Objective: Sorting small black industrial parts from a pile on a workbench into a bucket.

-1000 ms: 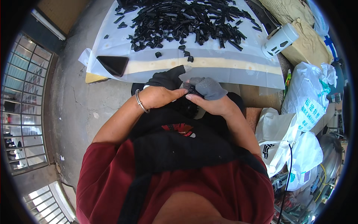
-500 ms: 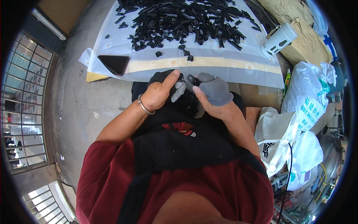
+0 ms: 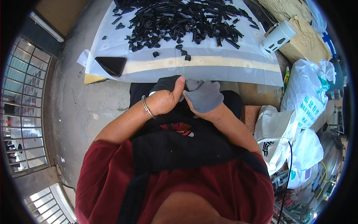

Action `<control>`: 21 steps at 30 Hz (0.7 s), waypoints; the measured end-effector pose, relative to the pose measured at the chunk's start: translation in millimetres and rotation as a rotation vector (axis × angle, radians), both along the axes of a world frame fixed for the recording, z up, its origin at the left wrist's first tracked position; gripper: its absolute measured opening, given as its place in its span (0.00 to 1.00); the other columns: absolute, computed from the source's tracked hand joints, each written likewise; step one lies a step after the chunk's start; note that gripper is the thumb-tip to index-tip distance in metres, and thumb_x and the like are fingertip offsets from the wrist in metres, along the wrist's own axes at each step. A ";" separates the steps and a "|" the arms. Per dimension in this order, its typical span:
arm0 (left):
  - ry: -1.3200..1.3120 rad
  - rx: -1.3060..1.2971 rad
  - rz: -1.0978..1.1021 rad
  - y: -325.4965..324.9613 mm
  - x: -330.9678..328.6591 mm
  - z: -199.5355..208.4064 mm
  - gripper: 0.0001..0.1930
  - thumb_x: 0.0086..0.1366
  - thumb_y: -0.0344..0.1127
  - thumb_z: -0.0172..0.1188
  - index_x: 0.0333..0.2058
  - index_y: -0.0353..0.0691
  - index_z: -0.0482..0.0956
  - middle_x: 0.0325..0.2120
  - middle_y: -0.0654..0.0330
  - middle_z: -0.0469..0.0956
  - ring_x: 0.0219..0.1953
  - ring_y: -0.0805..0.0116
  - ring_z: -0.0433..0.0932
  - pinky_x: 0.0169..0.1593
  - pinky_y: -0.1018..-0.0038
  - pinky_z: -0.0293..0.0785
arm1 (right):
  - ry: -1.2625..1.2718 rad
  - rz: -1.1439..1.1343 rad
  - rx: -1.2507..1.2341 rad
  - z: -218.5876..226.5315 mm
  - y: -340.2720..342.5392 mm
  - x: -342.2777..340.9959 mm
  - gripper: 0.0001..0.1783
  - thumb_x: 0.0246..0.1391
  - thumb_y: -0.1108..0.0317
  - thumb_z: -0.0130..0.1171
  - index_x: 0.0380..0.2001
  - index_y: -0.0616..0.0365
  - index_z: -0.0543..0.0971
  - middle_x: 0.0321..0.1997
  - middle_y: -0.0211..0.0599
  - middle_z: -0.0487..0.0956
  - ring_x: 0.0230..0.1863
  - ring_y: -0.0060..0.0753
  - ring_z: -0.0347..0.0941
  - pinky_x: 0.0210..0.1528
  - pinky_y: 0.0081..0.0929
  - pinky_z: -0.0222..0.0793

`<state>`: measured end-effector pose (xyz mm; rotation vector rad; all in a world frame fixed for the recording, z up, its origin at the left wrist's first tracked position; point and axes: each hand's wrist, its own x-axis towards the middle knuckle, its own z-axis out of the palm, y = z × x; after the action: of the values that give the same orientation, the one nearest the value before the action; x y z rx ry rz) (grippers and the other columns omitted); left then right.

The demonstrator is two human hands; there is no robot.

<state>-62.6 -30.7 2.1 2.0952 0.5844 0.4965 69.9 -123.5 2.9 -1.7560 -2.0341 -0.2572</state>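
In front of my lap, just below the table's near edge, my two hands meet. My left hand (image 3: 167, 98), in a dark fingerless glove with a metal bangle at the wrist, is closed with its thumb raised along the side. My right hand (image 3: 204, 96), in a grey dotted glove with the thumb bare, is closed against the left one. The small black plastic piece that showed in the right fingers is now hidden between the hands. Beyond them a large heap of black plastic pieces (image 3: 179, 22) covers the far part of the table, with a few loose ones nearer.
White sheeting covers the table (image 3: 238, 69). A dark phone (image 3: 112, 66) lies at its near left corner, and a white tumbler (image 3: 278, 38) stands at the right. White plastic bags (image 3: 304, 91) and a cable (image 3: 289, 164) are on my right; a barred window (image 3: 26, 100) is left.
My right hand has moved left and turned inward to touch my left hand. The black piece in its fingers has gone out of sight. The view has shifted slightly.
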 end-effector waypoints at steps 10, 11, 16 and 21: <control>0.301 0.575 0.367 64.3 -19.9 -16.5 0.23 0.59 0.51 0.48 0.37 0.34 0.74 0.34 0.50 0.76 0.37 0.54 0.75 0.41 0.68 0.70 | 0.026 -0.476 -0.090 1.6 38.6 107.2 0.14 0.51 0.58 0.49 0.31 0.58 0.75 0.32 0.47 0.75 0.36 0.50 0.70 0.39 0.41 0.65; 0.264 0.660 0.403 77.8 -22.5 -24.0 0.20 0.58 0.48 0.51 0.39 0.35 0.74 0.34 0.51 0.76 0.37 0.56 0.75 0.41 0.68 0.70 | -0.147 -0.602 -0.143 7.6 49.2 132.7 0.13 0.50 0.59 0.49 0.30 0.57 0.75 0.33 0.46 0.75 0.36 0.49 0.71 0.38 0.40 0.67; 0.329 0.705 0.336 108.4 -1.2 -34.3 0.16 0.56 0.39 0.53 0.42 0.39 0.73 0.37 0.52 0.74 0.40 0.56 0.73 0.43 0.68 0.69 | -0.230 -0.759 -0.242 -7.8 74.1 171.5 0.11 0.48 0.60 0.50 0.30 0.54 0.77 0.32 0.44 0.76 0.37 0.45 0.74 0.37 0.38 0.70; 0.265 0.757 0.361 114.7 7.8 -53.7 0.13 0.52 0.33 0.50 0.38 0.45 0.74 0.36 0.53 0.74 0.38 0.57 0.74 0.40 0.66 0.72 | -0.209 -0.658 -0.180 -21.1 66.7 147.5 0.12 0.50 0.60 0.49 0.31 0.56 0.75 0.33 0.45 0.76 0.37 0.46 0.73 0.40 0.39 0.68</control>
<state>-54.8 83.9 -51.6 2.8122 1.0632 0.7300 217.4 -56.8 -18.2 -2.5710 -1.5740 -0.4816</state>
